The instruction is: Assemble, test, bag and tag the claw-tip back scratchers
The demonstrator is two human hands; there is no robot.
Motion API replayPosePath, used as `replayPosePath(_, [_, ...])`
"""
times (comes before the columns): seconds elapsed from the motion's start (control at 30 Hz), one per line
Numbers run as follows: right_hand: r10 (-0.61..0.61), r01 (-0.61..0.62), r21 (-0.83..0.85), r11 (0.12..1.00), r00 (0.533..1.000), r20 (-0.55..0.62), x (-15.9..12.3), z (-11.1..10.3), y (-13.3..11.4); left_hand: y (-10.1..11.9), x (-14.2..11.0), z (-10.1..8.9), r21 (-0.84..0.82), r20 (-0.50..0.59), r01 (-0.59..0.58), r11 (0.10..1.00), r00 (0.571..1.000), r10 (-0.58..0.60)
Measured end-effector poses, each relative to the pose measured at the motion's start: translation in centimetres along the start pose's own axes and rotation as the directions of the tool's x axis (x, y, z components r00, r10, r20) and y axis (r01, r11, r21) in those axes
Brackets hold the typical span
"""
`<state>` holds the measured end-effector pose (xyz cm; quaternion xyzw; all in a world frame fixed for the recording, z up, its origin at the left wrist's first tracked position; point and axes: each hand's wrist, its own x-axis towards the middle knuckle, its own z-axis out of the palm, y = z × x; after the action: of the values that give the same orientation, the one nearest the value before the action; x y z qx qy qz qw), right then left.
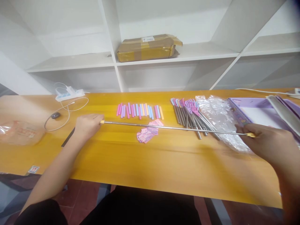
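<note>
A small workroom, of the kind where goods are assembled or packed by hand, seems to be shown.
A long wood-coloured table (164,165) is set against white open shelving (111,37), on which a taped, labelled cardboard parcel (147,51) is stored. Bench work is suggested by the batches of like pieces: short coloured tubes (140,113) are laid in a row, pink cards (147,134) are spread nearby, and metal rods with coloured ends (191,117) are heaped beside clear plastic bags (217,112). A lilac tray (242,114) is placed at the right, a power strip (70,94) at the left.
</note>
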<state>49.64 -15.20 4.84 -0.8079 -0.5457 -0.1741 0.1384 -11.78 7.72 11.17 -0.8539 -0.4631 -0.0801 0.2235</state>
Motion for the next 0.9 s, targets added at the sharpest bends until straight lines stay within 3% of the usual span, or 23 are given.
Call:
replayPosePath(0.17, [0.137, -0.151, 0.075, 0.986, 0.977, 0.160, 1.4, -1.2, -0.1, -0.1, 0.8, -0.2, 0.020, 0.032, 0.069, 0.997, 0.997, -0.070])
replayPosePath(0.27, [0.132, -0.148, 0.089, 0.985, 0.977, 0.167, 3.3, -1.2, -2.6, 2.9, 2.4, -0.8, 0.004, 0.142, 0.050, 0.999, 0.989, -0.050])
replayPosePath(0.33, [0.019, -0.047, 0.182, 0.982, 0.988, 0.156, 4.4, -0.7, -7.2, 7.0, 3.9, -1.3, -0.061, 0.226, -0.007, 0.998, 0.974, 0.020])
replayPosePath(0.37, [-0.101, 0.054, 0.249, 0.967, 0.978, 0.182, 4.7, -0.3, -10.2, 9.4, 4.8, -1.5, -0.085, 0.232, -0.032, 0.996, 0.971, 0.051])
replayPosePath(0.47, [-0.277, 0.224, 0.301, 0.927, 0.950, 0.145, 5.0, 1.3, -20.1, 15.9, 7.4, -1.9, -0.201, 0.240, -0.180, 0.963, 0.944, 0.226])
replayPosePath(0.57, [-0.403, 0.370, 0.261, 0.892, 0.911, 0.086, 4.9, 2.3, -26.2, 18.7, 8.9, -1.9, -0.218, 0.225, -0.211, 0.953, 0.939, 0.260])
replayPosePath(0.63, [-0.434, 0.402, 0.238, 0.884, 0.895, 0.102, 5.1, 2.5, -27.4, 18.5, 9.2, -1.6, -0.221, 0.256, -0.168, 0.961, 0.940, 0.224])
replayPosePath(0.73, [-0.428, 0.391, 0.212, 0.895, 0.889, 0.164, 5.3, 2.5, -27.1, 17.5, 9.0, -0.9, -0.263, 0.280, -0.113, 0.958, 0.942, 0.188])
replayPosePath(0.9, [-0.447, 0.419, 0.196, 0.887, 0.886, 0.127, 4.9, 2.0, -26.6, 16.7, 8.6, 0.1, -0.282, 0.180, -0.188, 0.941, 0.953, 0.244])
